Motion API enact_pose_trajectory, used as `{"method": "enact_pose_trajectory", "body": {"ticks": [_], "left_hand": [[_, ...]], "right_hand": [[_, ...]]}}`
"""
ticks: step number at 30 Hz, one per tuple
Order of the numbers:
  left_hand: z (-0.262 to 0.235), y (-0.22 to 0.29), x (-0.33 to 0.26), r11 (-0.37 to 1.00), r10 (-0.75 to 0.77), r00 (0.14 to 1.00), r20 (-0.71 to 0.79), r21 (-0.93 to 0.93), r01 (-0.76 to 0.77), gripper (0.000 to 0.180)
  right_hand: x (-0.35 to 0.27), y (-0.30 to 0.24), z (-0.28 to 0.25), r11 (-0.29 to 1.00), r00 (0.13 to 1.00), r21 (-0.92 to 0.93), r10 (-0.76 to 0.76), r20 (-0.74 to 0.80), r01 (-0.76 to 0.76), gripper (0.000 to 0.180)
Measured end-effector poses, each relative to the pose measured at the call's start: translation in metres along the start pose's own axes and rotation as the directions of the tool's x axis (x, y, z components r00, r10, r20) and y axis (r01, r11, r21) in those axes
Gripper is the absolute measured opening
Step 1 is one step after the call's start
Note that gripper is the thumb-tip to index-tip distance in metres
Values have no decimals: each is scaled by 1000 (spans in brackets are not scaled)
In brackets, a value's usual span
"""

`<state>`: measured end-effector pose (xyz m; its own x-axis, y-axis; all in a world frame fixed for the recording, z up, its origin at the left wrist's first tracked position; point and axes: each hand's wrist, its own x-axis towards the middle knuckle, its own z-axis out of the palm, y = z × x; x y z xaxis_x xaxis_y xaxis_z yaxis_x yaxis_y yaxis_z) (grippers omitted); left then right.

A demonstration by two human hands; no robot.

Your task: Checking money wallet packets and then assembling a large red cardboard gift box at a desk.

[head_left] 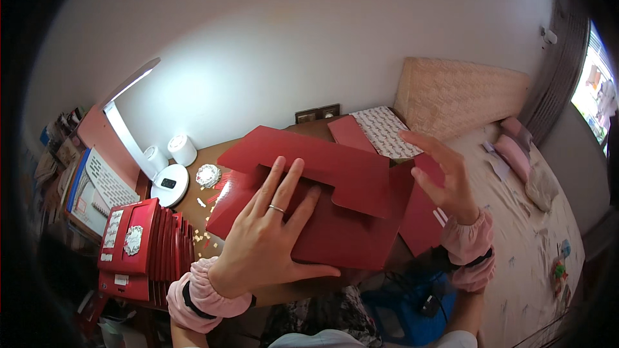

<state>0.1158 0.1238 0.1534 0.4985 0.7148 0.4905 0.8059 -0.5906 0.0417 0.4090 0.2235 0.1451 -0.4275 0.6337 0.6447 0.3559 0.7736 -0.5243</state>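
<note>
A glossy dark red folded card sheet [354,238] lies on the brown desk [258,138], its cut flap [303,151] raised along the far side. My left hand [264,235], with a ring on one finger, rests flat across the card with its fingers spread. Off the card's right edge, my right hand [448,187] is lifted, its thumb and fingers apart and nothing between them. Both wrists wear pink gathered cuffs. More red card pieces [422,219] lie under and beside the right side of the sheet.
At left stands a stack of finished-looking red folders [145,238] with white labels. A white desk lamp [169,185], two white containers [182,149] and a pile of round white stickers [207,176] sit behind. A patterned sheet [387,132] lies far right, by a bed [516,245]. Below is a blue stool [387,319].
</note>
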Motion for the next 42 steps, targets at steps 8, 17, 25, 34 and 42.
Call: {"method": "enact_pose_trajectory", "body": {"ticks": [8,17,25,34,42], "left_hand": [[-3,1,0,998,-14,1000,8,58,14,98],[-10,-3,-17,995,22,1000,-13,95,-21,105],[-2,-23,-36,998,44,985,-168,59,-35,92],[5,-52,-56,989,128,957,-260,103,-105,95],[20,-32,-89,953,-277,815,-509,-254,165,96]], "right_hand": [[-9,8,5,979,986,113,168,-3,-167,21],[-4,14,4,931,952,330,50,303,-154,24],[-13,23,11,711,860,540,183,477,-451,28],[-3,36,39,600,901,792,-271,339,-118,28],[-11,6,49,790,943,609,-155,295,-61,23]]}}
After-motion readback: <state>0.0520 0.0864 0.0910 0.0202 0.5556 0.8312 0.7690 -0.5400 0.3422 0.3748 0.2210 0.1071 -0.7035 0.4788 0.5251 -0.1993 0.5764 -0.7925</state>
